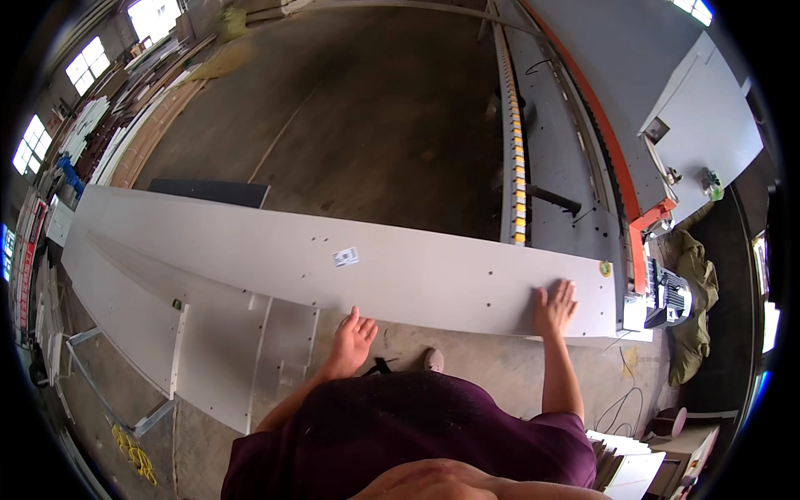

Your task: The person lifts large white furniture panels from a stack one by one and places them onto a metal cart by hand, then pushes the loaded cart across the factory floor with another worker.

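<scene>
Right in the middle lies a long, flat, pale grey board (333,254) with small drilled holes and a little white sticker (346,257) on it. It stretches from the far left to the big machine on the right. The right hand (554,307) lies flat on top of the board near its right end, fingers spread wide, pressing down and not wrapped around anything. The left hand (353,340) is open too, palm up at the board's near edge; it seems to touch that edge, but I cannot tell if it holds it.

Under the board's left part sits a stack of more pale grey boards (167,325) on a low metal frame (154,417). A small round yellow-green sticker (606,268) sits near the board's right end. Just past it stands the long grey machine (567,167) with an orange stripe and a row of yellow rollers (518,167). A grey motor (671,298) sits at its near corner, beside a heap of green cloth (696,292). The brown concrete floor (375,108) spreads out behind. Yellow cord (133,454) lies coiled on the floor at lower left.
</scene>
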`<state>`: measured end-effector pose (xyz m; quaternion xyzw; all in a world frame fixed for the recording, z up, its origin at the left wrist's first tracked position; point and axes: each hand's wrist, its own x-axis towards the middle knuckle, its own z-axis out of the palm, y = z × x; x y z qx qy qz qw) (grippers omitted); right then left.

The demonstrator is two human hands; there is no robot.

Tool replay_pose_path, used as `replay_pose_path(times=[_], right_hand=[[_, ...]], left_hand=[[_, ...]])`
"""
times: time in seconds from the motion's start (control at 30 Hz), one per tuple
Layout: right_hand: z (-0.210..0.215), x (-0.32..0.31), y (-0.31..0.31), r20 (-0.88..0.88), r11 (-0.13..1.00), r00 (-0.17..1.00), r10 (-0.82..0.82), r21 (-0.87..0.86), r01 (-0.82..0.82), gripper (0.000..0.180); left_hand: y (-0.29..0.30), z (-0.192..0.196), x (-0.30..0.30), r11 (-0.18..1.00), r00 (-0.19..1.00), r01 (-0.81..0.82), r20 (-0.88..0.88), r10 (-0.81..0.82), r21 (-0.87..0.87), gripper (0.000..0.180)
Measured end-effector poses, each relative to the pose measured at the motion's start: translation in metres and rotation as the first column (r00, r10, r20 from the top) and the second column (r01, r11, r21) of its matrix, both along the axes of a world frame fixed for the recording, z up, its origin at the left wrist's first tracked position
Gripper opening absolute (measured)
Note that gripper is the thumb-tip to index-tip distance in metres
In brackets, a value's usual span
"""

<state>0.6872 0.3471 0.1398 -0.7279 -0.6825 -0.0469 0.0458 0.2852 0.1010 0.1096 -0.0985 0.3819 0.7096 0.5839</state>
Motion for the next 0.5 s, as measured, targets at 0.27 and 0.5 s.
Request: replay_pose_path(times=[0.27,0.5], right_hand=[[0.006,0.198,0.086,-0.168,0.923,0.910,-0.380,-0.130,0.362,0.076],[-0.018,0.242,0.064,-0.365,0.951,0.891,-0.270,-0.243,0.189,0.070]], left_hand=[[0.032,0.011,0.054,0.998,0.996,-0.044,-0.070,0.047,0.041,0.043],[0.029,0.007,0.034,0.964,0.924,-0.258,-0.311,0.224,-0.071,0.041]])
